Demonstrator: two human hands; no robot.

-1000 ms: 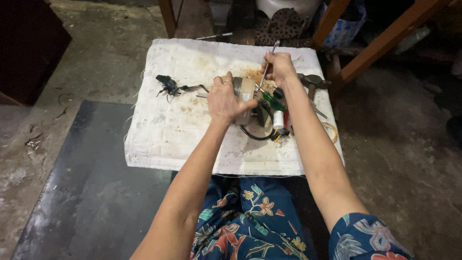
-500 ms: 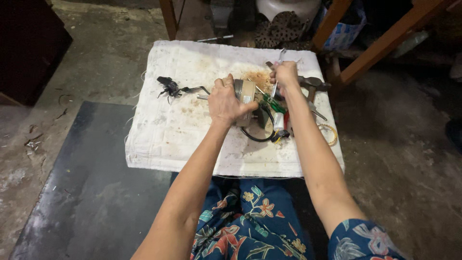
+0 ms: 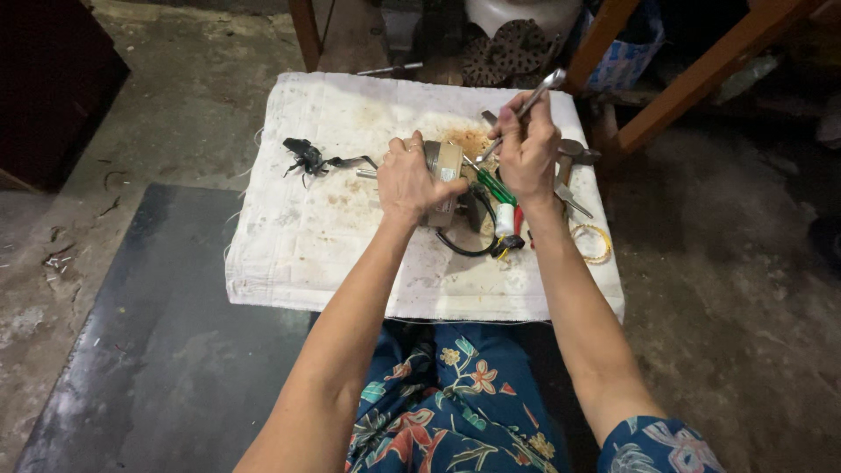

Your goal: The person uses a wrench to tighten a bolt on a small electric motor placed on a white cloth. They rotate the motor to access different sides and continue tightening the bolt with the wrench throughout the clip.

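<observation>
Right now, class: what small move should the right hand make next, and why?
Probably ease the metal tool tip down into the small motor: the right hand holds it angled at the part, which the left hand steadies on the white cloth.

You work over rough concrete floor, grey, stained, littered with small debris at left. Dark mat lies on floor lower left. White stained cloth covers low work surface. Wooden legs slant at upper right; another upright leg at top. Dark cabinet upper left. Light dim, brightest on cloth.
</observation>
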